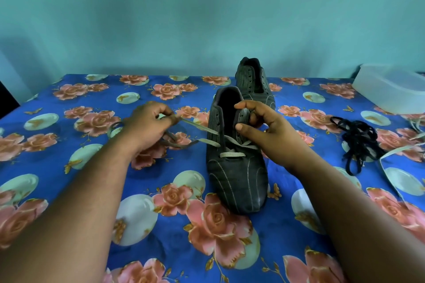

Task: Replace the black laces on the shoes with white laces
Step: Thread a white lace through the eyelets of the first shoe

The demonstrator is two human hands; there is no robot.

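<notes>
A blue cloth printed with pink roses and pale ovals covers the whole surface, with a teal wall behind it. At the far right edge sits a white box, translucent and blurred.

2 dark shoes stand on the cloth. The near shoe points its toe toward the camera, heel away. The far shoe stands just behind it, touching or nearly touching its heel, with bare eyelets showing.

A white lace runs through the near shoe's lower eyelets: 1 bar across the bottom and a cross above it. 1 end leaves the shoe's left side and stretches taut to the left hand; more of it loops slack on the cloth under that hand.

A pile of black laces lies tangled on the cloth, well to the right of the shoes. Another white lace lies loose just beside that pile, running toward the right edge.

The left hand's fingers are curled, pinching the taut lace between thumb and fingertips. The right hand grips the near shoe's right eyelet flap near the opening, thumb on the inner side and fingers curled round the outside.
</notes>
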